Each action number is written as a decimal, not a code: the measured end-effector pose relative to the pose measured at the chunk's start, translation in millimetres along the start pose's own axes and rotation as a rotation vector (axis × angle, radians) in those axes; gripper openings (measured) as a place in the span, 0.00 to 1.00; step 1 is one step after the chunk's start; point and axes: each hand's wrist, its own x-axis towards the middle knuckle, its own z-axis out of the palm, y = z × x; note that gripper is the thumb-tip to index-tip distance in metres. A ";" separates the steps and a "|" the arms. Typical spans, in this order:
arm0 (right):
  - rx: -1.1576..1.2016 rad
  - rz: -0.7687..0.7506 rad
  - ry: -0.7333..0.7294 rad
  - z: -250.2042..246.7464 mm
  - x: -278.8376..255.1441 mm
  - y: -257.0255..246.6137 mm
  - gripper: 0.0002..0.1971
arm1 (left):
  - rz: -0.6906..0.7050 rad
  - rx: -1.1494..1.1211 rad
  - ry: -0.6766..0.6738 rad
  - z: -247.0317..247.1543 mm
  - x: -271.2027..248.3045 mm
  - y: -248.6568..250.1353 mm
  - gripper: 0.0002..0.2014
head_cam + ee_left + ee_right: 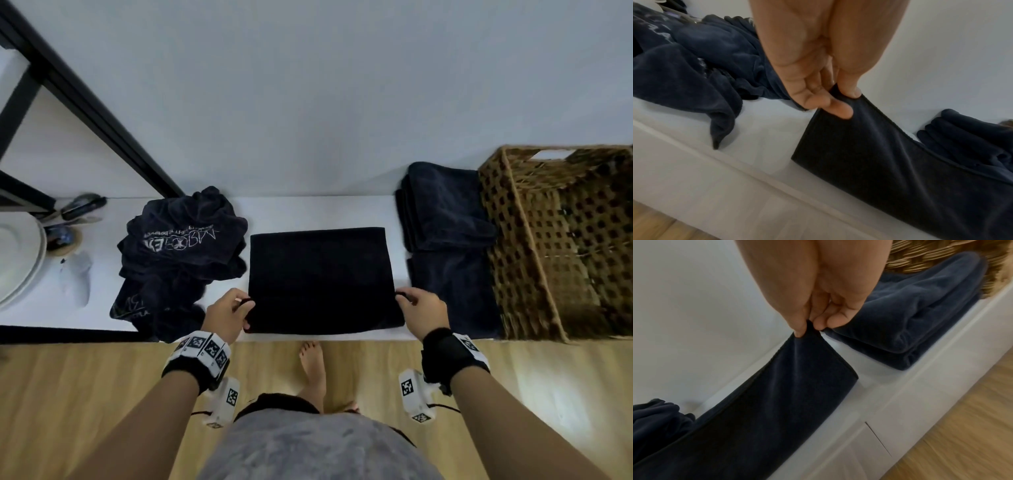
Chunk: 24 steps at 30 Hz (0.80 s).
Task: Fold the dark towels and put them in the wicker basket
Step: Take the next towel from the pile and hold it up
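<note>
A dark towel (322, 281) lies spread on the white counter (308, 212) in front of me. My left hand (227, 313) pinches its near-left corner between thumb and fingers (838, 110), lifting that corner of the towel (890, 162). My right hand (423, 313) pinches the near-right corner (809, 331) of the towel (777, 402) the same way. Folded dark towels (445, 212) (910, 313) are stacked to the right, beside the empty wicker basket (561, 240). A crumpled heap of dark towels (178, 253) (690, 65) with white lettering lies to the left.
White plates (17, 260) and small utensils (82, 205) sit at the counter's far left, under a black frame (85, 102). The grey wall stands close behind the counter. Wooden floor (548, 394) and my bare foot (313, 366) lie below.
</note>
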 end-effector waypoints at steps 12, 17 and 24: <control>-0.010 0.054 0.119 19.4 88.9 -62.8 0.11 | 0.049 0.117 0.113 -6.8 89.4 35.9 0.08; 0.013 0.096 0.138 20.2 121.8 -79.5 0.11 | 0.090 0.119 0.130 -5.7 117.4 58.2 0.09; 0.065 0.146 0.152 31.3 155.6 -88.2 0.14 | 0.063 0.160 0.151 -0.8 146.0 78.1 0.11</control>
